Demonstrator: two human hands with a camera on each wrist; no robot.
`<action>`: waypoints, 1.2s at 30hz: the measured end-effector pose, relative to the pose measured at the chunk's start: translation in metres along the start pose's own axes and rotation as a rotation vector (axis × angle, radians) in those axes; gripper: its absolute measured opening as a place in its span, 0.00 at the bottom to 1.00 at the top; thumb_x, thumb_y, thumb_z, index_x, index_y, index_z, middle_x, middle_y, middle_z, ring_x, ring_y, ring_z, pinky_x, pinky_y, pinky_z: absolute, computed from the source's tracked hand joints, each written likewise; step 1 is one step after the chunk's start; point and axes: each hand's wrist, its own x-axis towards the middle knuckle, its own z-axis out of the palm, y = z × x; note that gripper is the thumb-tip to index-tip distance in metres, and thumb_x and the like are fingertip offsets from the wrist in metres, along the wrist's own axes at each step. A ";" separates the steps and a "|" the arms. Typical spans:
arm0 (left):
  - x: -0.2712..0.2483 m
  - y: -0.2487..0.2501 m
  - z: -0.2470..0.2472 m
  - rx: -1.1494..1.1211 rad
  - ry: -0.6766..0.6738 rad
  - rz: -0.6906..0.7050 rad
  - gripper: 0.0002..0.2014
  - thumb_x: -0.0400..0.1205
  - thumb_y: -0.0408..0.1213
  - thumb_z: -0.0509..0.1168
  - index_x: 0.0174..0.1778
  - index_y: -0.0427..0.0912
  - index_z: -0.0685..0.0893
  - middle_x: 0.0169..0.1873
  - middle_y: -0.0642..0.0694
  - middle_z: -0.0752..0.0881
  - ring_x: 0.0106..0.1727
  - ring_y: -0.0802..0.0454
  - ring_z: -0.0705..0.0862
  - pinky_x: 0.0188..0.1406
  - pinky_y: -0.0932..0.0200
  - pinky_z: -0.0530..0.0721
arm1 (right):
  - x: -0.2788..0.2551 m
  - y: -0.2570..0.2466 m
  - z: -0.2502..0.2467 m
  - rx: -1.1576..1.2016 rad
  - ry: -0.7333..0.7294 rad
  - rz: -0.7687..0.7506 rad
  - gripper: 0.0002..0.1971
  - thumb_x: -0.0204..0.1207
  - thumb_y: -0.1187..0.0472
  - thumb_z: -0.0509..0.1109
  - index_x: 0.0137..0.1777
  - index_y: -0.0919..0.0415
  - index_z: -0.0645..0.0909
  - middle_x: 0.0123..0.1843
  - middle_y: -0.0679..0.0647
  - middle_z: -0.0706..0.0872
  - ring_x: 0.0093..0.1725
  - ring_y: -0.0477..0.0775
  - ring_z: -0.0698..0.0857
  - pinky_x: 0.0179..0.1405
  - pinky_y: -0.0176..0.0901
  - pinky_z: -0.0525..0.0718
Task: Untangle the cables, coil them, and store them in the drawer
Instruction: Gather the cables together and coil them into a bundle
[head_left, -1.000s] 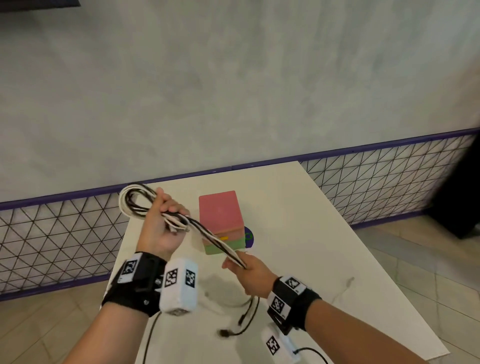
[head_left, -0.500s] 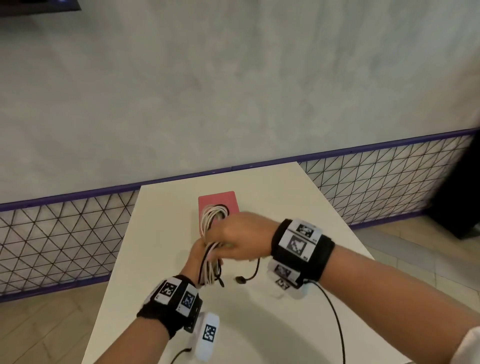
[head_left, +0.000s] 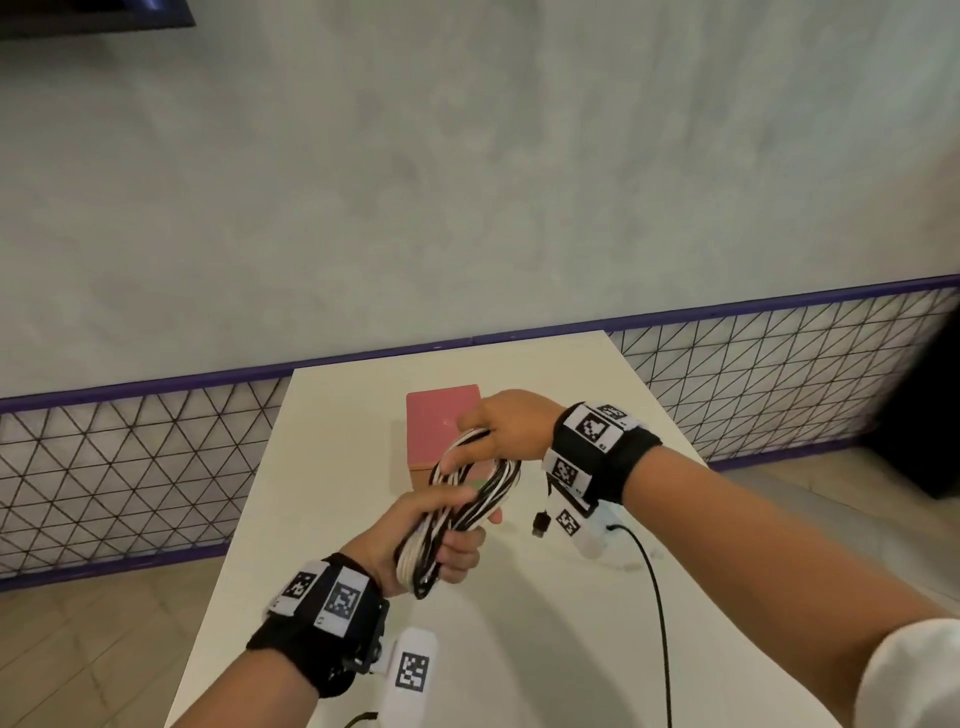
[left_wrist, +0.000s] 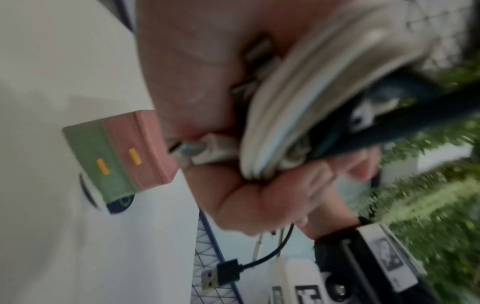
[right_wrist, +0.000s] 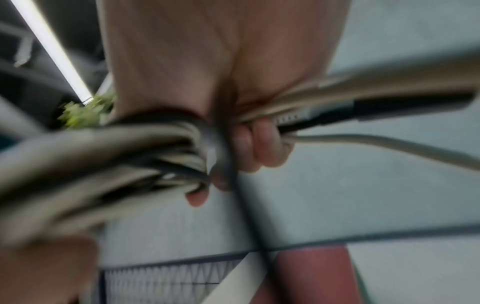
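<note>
A bundle of black and white cables (head_left: 467, 499) is wound into an oblong coil above the white table (head_left: 332, 467). My left hand (head_left: 441, 540) grips its lower end in a fist. My right hand (head_left: 498, 431) holds the upper loop with curled fingers. The left wrist view shows my fingers wrapped around the coil (left_wrist: 298, 107); the right wrist view shows fingers curled over the strands (right_wrist: 155, 148). A black USB plug (head_left: 541, 524) dangles from the coil on a short tail. Behind the hands stands the small drawer box (head_left: 441, 421), pink on top and green below, with both drawers (left_wrist: 114, 160) closed.
The table ends close on the left and right, with tiled floor (head_left: 104, 649) beyond. A grey wall with a purple-edged mesh panel (head_left: 130, 467) runs behind it. A black wire (head_left: 657, 613) from my right wrist device trails over the near table.
One second ago the cables stretched between my raised left hand and low right hand. The hands have since come together, and the cables now form a compact coil held by both.
</note>
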 end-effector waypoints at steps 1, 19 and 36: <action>-0.001 0.002 0.001 0.063 0.082 0.005 0.17 0.67 0.46 0.74 0.44 0.39 0.82 0.18 0.52 0.68 0.18 0.58 0.65 0.17 0.66 0.65 | 0.001 0.004 0.004 0.119 -0.007 0.032 0.26 0.67 0.31 0.68 0.37 0.56 0.79 0.35 0.53 0.83 0.38 0.53 0.82 0.42 0.49 0.79; 0.024 -0.003 -0.004 1.159 0.864 0.321 0.41 0.56 0.68 0.74 0.59 0.54 0.65 0.55 0.53 0.70 0.60 0.55 0.68 0.58 0.57 0.72 | 0.014 -0.031 0.034 0.956 0.641 0.248 0.14 0.64 0.73 0.70 0.31 0.58 0.69 0.28 0.52 0.72 0.28 0.53 0.70 0.30 0.45 0.71; 0.025 0.001 -0.002 0.306 0.578 0.555 0.08 0.77 0.34 0.71 0.31 0.45 0.85 0.19 0.50 0.79 0.23 0.50 0.76 0.33 0.56 0.78 | -0.028 -0.027 0.044 1.267 0.318 0.286 0.19 0.85 0.45 0.54 0.60 0.58 0.78 0.54 0.57 0.86 0.54 0.52 0.84 0.64 0.54 0.79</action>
